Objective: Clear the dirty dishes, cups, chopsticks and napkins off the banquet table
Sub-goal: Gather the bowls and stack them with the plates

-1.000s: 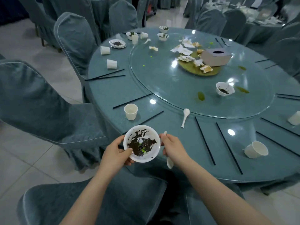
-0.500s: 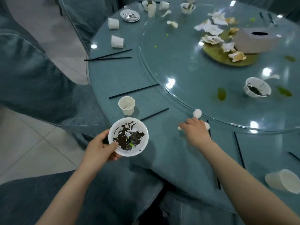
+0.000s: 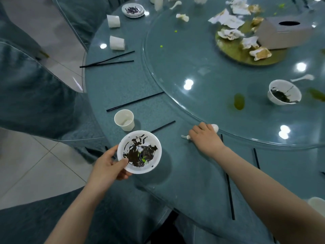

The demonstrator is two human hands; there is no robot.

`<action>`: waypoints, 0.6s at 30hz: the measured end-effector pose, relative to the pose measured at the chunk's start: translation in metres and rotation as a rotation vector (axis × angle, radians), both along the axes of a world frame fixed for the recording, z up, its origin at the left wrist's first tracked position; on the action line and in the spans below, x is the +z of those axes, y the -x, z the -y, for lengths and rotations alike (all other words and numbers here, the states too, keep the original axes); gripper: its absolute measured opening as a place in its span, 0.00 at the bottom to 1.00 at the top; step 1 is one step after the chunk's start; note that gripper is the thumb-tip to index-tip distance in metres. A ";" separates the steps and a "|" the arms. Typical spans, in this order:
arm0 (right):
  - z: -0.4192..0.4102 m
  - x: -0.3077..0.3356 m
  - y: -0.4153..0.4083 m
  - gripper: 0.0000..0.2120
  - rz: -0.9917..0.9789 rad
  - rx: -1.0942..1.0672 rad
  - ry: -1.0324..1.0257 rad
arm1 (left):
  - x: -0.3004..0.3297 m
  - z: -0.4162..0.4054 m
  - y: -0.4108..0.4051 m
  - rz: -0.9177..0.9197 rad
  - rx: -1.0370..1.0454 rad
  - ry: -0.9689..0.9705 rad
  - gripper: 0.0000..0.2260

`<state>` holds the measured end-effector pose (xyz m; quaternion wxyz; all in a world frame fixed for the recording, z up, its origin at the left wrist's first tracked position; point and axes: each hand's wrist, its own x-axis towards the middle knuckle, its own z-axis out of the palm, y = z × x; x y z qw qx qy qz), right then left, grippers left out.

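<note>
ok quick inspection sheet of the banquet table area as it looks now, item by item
surface: round table with glass turntable, green spills on the glass
job's things: dirty bowl in left hand; second bowl; upright cup; tipped cups; chopsticks; crumpled napkins; small plate
clutter: tissue box
grippers: left hand grips the bowl; right hand closes on white spoons
cables: nothing seen
surroundings: covered chairs, tiled floor

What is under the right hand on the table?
A white spoon: its bowl shows past the right hand, its handle tip on the other side. The middle is covered; how the fingers hold it cannot be seen.
</note>
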<state>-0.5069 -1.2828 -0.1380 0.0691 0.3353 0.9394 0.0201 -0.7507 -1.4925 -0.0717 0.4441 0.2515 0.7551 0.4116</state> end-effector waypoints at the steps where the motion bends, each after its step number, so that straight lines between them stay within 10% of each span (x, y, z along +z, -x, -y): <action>1: 0.003 0.001 0.002 0.08 -0.031 0.000 0.004 | 0.001 0.001 0.000 0.002 0.003 0.001 0.17; 10: 0.049 0.015 0.013 0.06 -0.243 -0.198 0.254 | 0.016 0.025 0.004 -0.011 -0.034 -0.034 0.17; 18: 0.100 0.055 0.010 0.10 -1.026 -0.742 0.731 | 0.034 0.065 0.008 0.040 -0.042 -0.141 0.17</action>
